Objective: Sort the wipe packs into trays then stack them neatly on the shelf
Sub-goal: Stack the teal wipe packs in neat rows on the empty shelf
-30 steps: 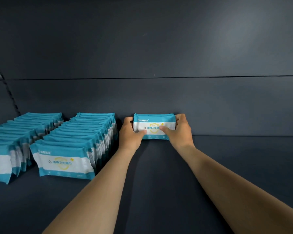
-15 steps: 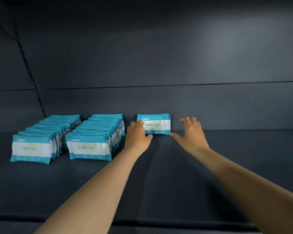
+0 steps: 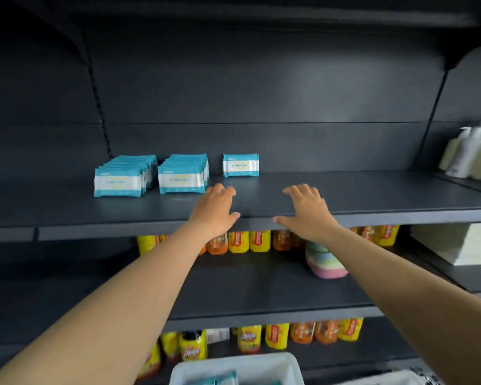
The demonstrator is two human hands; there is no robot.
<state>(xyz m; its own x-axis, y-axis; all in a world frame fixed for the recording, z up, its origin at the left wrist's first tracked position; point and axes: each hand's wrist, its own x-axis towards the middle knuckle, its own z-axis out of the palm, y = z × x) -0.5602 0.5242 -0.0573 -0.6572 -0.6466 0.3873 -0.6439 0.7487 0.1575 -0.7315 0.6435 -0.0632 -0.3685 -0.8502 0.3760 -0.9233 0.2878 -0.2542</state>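
A single blue-and-white wipe pack (image 3: 240,165) stands upright at the back of the dark shelf (image 3: 372,195). To its left stand two rows of the same packs, the left row (image 3: 122,179) and the middle row (image 3: 182,173). My left hand (image 3: 215,211) and my right hand (image 3: 306,211) hover over the shelf's front edge, fingers spread, holding nothing. Both are well short of the single pack. A white tray (image 3: 286,366) at the bottom edge holds a few wipe packs (image 3: 214,380).
Yellow and orange bottles (image 3: 247,241) line the shelf below, beside a pastel striped stack (image 3: 326,259). More such bottles (image 3: 275,336) stand lower down. Pale pump bottles (image 3: 472,151) occupy the right shelf section, white boxes (image 3: 461,243) beneath them.
Both hands let go of the single pack and drew back to the shelf's front edge. The view pulled away, revealing the lower shelves and the tray.
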